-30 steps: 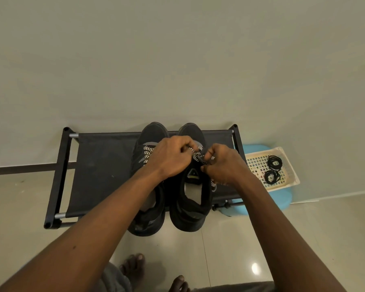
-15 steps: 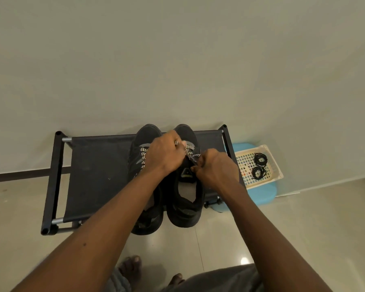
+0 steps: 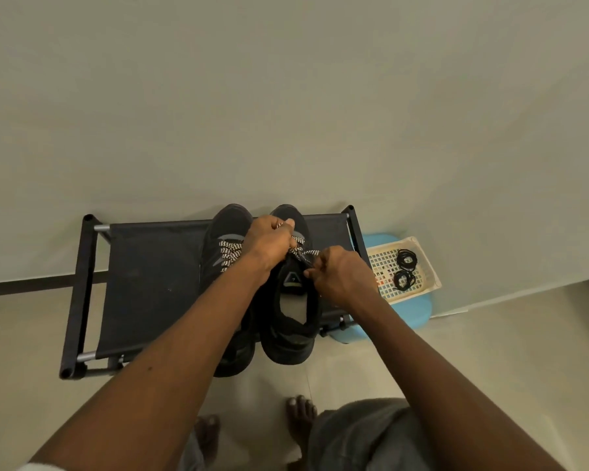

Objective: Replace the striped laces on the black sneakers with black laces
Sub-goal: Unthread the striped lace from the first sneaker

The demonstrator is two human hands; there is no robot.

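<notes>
A plain pale wall is meeting a glossy tiled floor, and a low black fabric shoe rack [image 3: 150,273] is standing against it. In the head view, two black knit sneakers are sitting on the rack, toes pointing to the wall, heels reaching past its front rail. The left hand [image 3: 269,241] is reaching across the left sneaker [image 3: 230,220] and curling its fingers round the black-and-white striped lace [image 3: 300,240] towards the toe end of the right sneaker [image 3: 293,328]. The right hand [image 3: 340,273] is pinching the same lace just beside the tongue, so the lace is running slantwise between them, across the shoe's long axis. The next pull is probably going rightwards, out of the eyelets. Two coiled black laces [image 3: 407,260] are lying in a cream perforated plastic tray [image 3: 429,283] on a blue stool [image 3: 419,311], off to the right, nearer the right hand
</notes>
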